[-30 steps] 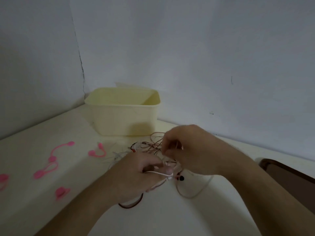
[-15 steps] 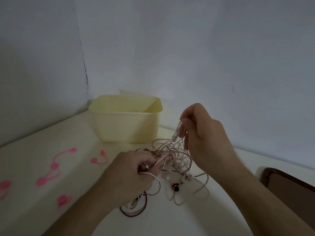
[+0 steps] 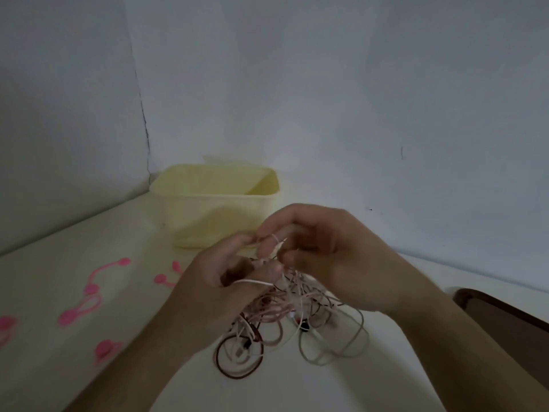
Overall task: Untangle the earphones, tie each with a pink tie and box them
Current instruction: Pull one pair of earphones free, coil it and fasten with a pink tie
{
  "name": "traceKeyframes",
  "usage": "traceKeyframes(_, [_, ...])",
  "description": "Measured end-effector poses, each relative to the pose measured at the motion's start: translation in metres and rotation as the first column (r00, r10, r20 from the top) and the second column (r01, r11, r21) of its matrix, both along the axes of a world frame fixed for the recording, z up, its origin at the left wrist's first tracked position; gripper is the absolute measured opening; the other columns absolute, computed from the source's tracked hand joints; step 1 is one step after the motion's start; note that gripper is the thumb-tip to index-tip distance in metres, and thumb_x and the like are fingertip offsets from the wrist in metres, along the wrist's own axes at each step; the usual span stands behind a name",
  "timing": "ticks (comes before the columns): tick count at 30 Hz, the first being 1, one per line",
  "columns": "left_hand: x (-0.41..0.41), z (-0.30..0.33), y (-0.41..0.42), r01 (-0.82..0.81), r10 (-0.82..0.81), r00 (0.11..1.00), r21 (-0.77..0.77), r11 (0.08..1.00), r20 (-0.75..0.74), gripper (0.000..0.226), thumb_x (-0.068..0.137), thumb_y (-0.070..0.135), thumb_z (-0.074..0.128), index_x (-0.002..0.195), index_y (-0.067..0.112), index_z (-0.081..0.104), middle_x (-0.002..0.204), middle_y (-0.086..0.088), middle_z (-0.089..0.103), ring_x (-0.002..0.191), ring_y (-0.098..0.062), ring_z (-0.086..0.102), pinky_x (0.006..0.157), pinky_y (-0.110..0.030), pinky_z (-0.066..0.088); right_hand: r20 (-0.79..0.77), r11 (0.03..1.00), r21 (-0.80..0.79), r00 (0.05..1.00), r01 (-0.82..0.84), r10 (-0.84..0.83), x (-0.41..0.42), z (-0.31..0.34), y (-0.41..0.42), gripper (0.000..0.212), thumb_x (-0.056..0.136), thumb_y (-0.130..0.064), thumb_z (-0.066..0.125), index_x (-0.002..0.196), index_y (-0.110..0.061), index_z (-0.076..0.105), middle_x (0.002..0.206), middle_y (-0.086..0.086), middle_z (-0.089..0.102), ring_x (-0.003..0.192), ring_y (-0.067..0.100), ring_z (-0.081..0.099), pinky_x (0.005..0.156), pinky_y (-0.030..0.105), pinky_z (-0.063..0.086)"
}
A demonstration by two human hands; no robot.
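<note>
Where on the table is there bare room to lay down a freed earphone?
Bare table shows near right, between the tangled pinkish earphone cords and the dark brown tray. Left is crowded with pink silicone ties; the pale yellow plastic box fills the back.
</note>
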State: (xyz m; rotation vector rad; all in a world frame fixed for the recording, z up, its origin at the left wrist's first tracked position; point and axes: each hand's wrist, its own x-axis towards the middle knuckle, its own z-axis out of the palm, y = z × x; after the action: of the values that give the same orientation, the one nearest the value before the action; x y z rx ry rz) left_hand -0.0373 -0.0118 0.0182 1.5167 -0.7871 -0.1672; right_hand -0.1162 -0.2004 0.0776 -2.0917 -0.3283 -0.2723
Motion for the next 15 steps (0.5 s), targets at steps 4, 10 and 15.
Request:
traceKeyframes(4, [0.001, -0.002, -0.002, -0.003, 0.001, 0.999, 0.032, 0.999, 0.051, 0.021, 0.091, 0.030, 0.070, 0.074, 0.021, 0.075, 0.056, 0.006, 0.046, 0.053, -0.008, 0.040, 0.051, -0.018, 0.033, 0.023, 0.997, -0.068, 0.999, 0.047, -0.046, 0.004, -0.004, 0.000, 0.054, 0.088, 0.024, 0.056, 0.119, -0.019, 0.071, 0.111, -0.002, 0.075, 0.095, 0.025, 0.073, 0.082, 0.043, 0.062])
traceKeyframes(10, [0.016, 0.003, 0.008, -0.062, 0.034, 0.987, -0.187, 0.980, -0.154, 0.023, 0.102, 0.007, 0.054, 0.081, 0.005, 0.062, 0.068, -0.014, 0.039, 0.053, -0.017, 0.027, 0.049, -0.026, 0.020, 0.058, 0.872, -0.434, 0.973, 0.226, -0.223, 0.006, -0.008, -0.011, 0.063, 0.090, 0.000, 0.075, 0.133, -0.043, 0.061, 0.122, -0.021, 0.060, 0.096, 0.005, 0.068, 0.076, 0.025, 0.057])
traceKeyframes(15, [0.032, -0.002, 0.011, -0.166, 0.078, 0.947, -0.269, 0.949, -0.311, 0.021, 0.098, 0.013, 0.051, 0.087, 0.008, 0.068, 0.064, -0.006, 0.044, 0.049, -0.016, 0.024, 0.051, -0.029, 0.014, -0.236, 0.655, -0.754, 0.909, 0.051, -0.343, 0.001, -0.006, -0.019, 0.070, 0.086, 0.007, 0.064, 0.136, -0.042, 0.064, 0.105, -0.028, 0.055, 0.097, -0.002, 0.055, 0.071, 0.009, 0.042])
